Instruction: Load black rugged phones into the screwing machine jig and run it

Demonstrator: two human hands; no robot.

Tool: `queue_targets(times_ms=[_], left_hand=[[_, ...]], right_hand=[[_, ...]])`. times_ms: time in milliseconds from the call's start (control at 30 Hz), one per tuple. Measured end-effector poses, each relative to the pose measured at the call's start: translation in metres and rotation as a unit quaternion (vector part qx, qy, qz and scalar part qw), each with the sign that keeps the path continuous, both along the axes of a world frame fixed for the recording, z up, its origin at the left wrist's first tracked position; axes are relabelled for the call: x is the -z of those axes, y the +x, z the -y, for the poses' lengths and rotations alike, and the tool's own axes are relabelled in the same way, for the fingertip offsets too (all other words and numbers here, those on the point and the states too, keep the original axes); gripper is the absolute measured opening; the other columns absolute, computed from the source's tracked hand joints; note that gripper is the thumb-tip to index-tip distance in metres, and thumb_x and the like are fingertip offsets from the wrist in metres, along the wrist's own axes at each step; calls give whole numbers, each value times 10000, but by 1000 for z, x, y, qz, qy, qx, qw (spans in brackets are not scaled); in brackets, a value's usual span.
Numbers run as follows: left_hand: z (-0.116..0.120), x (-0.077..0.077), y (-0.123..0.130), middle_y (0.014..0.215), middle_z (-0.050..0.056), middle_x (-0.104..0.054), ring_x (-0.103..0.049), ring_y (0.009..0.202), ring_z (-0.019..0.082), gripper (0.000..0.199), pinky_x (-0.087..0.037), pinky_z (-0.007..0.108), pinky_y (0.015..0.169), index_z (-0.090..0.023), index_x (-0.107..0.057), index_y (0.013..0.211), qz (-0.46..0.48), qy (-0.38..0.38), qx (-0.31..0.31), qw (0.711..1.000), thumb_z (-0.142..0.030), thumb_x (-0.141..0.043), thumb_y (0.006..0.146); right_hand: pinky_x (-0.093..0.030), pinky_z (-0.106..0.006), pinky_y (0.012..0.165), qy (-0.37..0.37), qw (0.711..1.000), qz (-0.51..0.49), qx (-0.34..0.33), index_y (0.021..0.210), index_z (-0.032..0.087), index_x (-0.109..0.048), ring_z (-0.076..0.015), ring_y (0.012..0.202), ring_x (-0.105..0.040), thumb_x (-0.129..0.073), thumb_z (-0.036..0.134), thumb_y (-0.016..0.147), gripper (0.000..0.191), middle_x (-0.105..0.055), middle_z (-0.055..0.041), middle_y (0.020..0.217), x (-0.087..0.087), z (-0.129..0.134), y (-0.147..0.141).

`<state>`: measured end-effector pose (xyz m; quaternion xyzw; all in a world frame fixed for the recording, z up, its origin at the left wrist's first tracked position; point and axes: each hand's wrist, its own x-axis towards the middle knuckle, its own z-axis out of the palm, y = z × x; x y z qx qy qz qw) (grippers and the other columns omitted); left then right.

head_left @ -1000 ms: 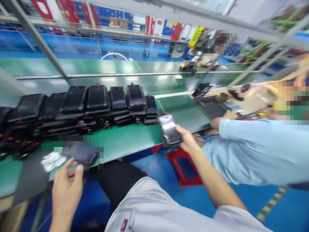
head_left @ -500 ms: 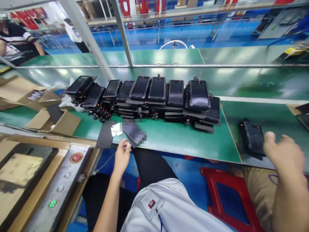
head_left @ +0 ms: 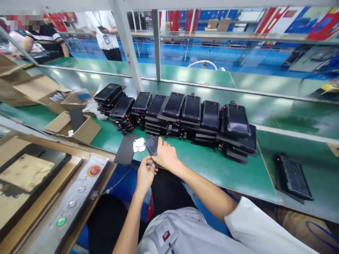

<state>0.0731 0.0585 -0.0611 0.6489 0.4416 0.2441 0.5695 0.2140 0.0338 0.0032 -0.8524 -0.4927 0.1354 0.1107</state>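
Both my hands meet at the bench's near edge on a dark handheld device (head_left: 152,145), which is partly hidden by my fingers and tilted. My right hand (head_left: 165,157) presses on its lower part, and the fingertips of my left hand (head_left: 145,174) grip its lower end. Just left of it lie a crumpled white cloth (head_left: 139,144) and a black sheet (head_left: 126,149). Beyond them, rows of black rugged handheld devices (head_left: 192,109) with thin red tags stand stacked on the green workbench (head_left: 212,169). Another black device (head_left: 292,177) lies face down at the right.
An open cardboard box (head_left: 75,128) and further cardboard (head_left: 39,90) sit at the left. A control panel (head_left: 71,190) with red and green buttons runs along the near left. Metal posts (head_left: 156,42) rise behind the stacks, and people stand beyond the far bench.
The device once in my right hand now lies at the bench's right. My right hand has moved left to join my left on the dark device. The view has turned slightly.
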Motion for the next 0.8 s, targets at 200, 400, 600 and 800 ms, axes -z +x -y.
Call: queue_targets(times_ms=[200, 400, 600, 800], left_hand=[[-13, -1, -7, 1000, 79, -747, -614, 612, 138, 454, -501, 287, 610, -161, -594, 1339, 32, -5, -10, 999, -400, -560, 955], [-2, -40, 2, 1298, 125, -694, -692, 1065, 225, 445, -571, 321, 852, -189, -613, 1349, 329, -195, -2, 924, -459, -547, 1001], [1, -87, -31, 1317, 97, -706, -637, 1247, 253, 412, -539, 356, 1026, -210, -654, 1342, 373, -166, -87, 908, -420, -599, 992], [21, -128, -94, 1214, 99, -764, -701, 1159, 267, 411, -561, 376, 999, -181, -708, 1267, 402, -156, -219, 875, -455, -623, 972]], right_hand=[[-507, -438, 876, 8, 999, 44, 2, 1602, 31, -181, -399, 1201, -556, -698, 480, 795, 1058, -614, -265, 1252, -4, 11, -1], [-495, -453, 920, 55, 998, -7, 2, 1627, 113, -157, -378, 1263, -532, -650, 553, 826, 1039, -575, -233, 1354, -48, 29, -20], [-509, -435, 972, 140, 978, -130, -85, 1561, 304, -375, -316, 1201, -605, -784, 594, 727, 973, -616, -112, 1317, -89, 39, -36], [-564, -353, 623, 124, 836, -522, -111, 1265, 227, -681, -256, 838, -689, -434, 762, 915, 685, -708, -137, 1029, -91, 7, -61]])
